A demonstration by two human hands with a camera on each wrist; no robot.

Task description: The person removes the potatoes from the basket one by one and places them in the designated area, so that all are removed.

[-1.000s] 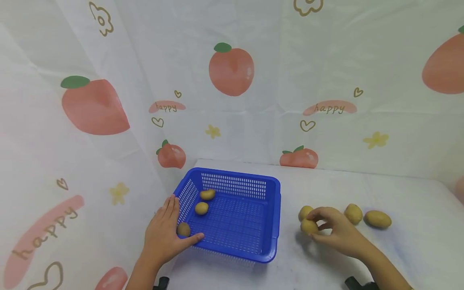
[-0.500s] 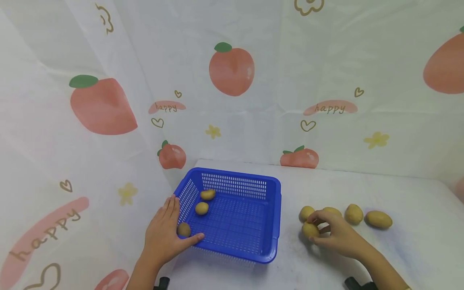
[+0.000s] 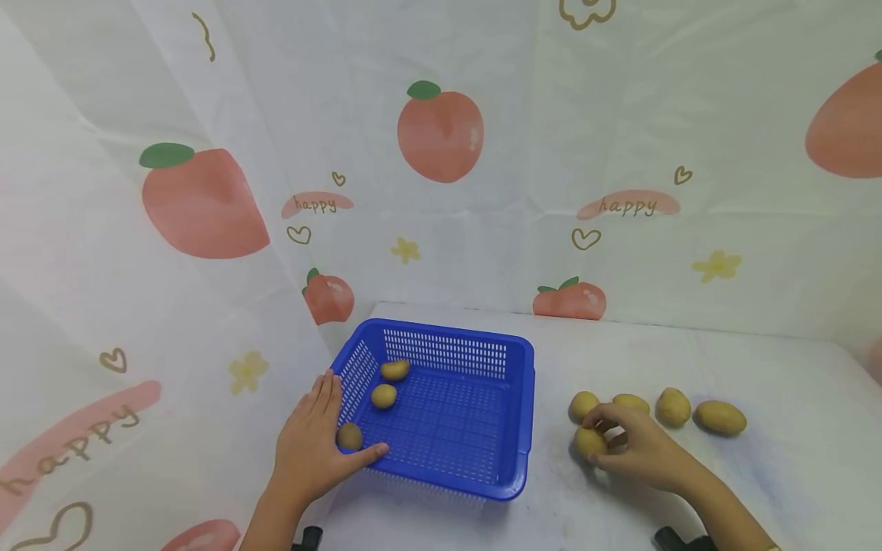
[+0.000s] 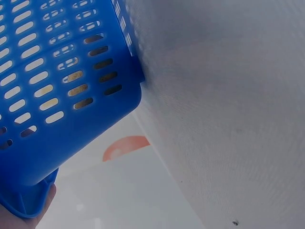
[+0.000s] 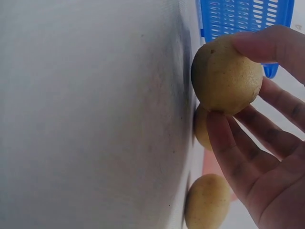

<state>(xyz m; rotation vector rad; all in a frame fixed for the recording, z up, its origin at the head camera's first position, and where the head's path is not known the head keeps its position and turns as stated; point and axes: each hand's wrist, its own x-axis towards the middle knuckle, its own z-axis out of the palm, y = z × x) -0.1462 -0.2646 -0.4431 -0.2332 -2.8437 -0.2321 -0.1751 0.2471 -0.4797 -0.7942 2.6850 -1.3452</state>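
My right hand point(image 3: 637, 451) pinches a round yellow potato point(image 3: 590, 442) between thumb and fingertips, low over the white table right of the basket. In the right wrist view, the thumb and a finger press opposite sides of this potato point(image 5: 224, 76). Close behind it lie a small potato point(image 3: 583, 405) and another potato point(image 3: 632, 402), partly covered by the hand. My left hand point(image 3: 310, 444) rests on the near left corner of a blue plastic basket point(image 3: 529, 413), fingers straight along the rim, thumb on the front edge. Inside, along the left, are three potatoes, including a browner one point(image 3: 350, 436).
Right of the hand lie a knobbly potato point(image 3: 672, 407) and an oblong potato point(image 3: 720, 418) on the table point(image 3: 799, 474). A white fruit-printed curtain point(image 3: 510, 229) hangs behind the table and along its left side.
My right hand has shifted slightly down and toward me with its potato, so the potato behind the fingers now shows. The left hand and basket stay put.
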